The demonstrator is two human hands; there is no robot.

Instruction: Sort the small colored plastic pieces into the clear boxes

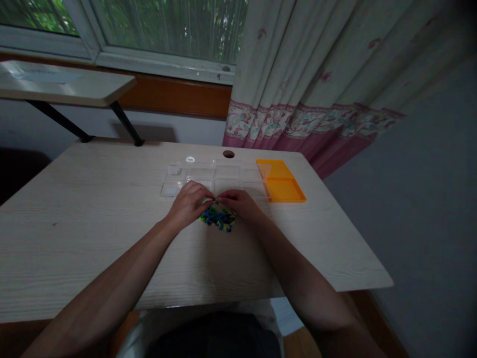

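Observation:
My left hand point(192, 201) and my right hand point(242, 205) meet above the middle of the table, fingertips pinched close together. Just under them is a small bunch of coloured pieces point(218, 219) in blue, green, yellow and black. It looks like a clear bag of small pieces, pinched at its top edge by both hands, though the plastic is hard to make out. Behind my hands lies a clear plastic tray point(227, 172) divided into several compartments. To its right, partly under the tray's end, is an orange tray point(285, 185) with a ridge across it.
The pale wooden table point(93, 238) has a round cable hole point(228, 154) near its back edge. A raised shelf point(63, 84) on black legs stands at the back left. A long curtain point(298, 74) hangs at the back right beside the window point(171, 30).

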